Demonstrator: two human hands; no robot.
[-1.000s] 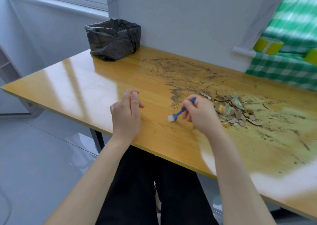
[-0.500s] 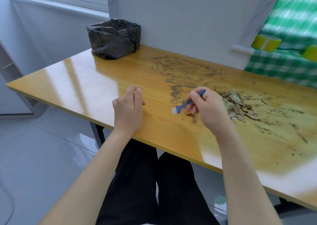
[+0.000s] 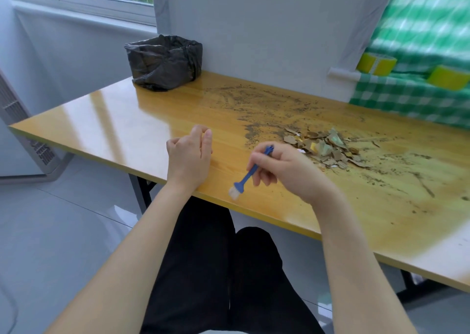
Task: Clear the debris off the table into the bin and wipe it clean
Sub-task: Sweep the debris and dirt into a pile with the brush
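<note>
Glossy yellow-orange wooden table (image 3: 106, 130) on dark legs, far side against a white wall, window glare across its left half. A bin (image 3: 165, 62) lined with a black bag stands at the far left corner, close to the wall; a pile of brown and greenish scraps (image 3: 328, 150) lies right of centre, well apart from the bin. Fine dark grit (image 3: 254, 99) streaks the top from mid-back out past the pile toward the right end.

our left hand (image 3: 189, 158) loosely curled, holds nothing, thumb side up | our right hand (image 3: 284, 171) grips blue brush (image 3: 245, 178) | both forearms reach forward
</note>
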